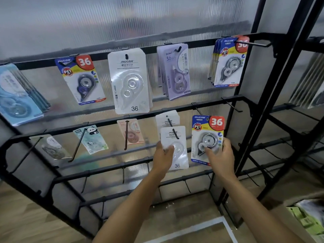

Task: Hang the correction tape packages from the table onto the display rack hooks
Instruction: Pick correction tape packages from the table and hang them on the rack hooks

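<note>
Here the left hand (162, 156) grips a white correction tape package (175, 148) threaded on a hook (175, 133) of the display rack's (233, 106) second rail. Just beside it, the right hand (221, 157) pinches a blue-and-red package (207, 137) near the rail's right end

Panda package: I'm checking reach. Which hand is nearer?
Left. The left hand is right of the panda package, holding a white package; the right hand is farther right.

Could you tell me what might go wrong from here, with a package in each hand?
The white package, held by the left hand, sits near the tip of its hook; released early, it may slide off. The right hand holds the blue package with its hole near the next hook; a missed threading could tear or drop it.
</note>
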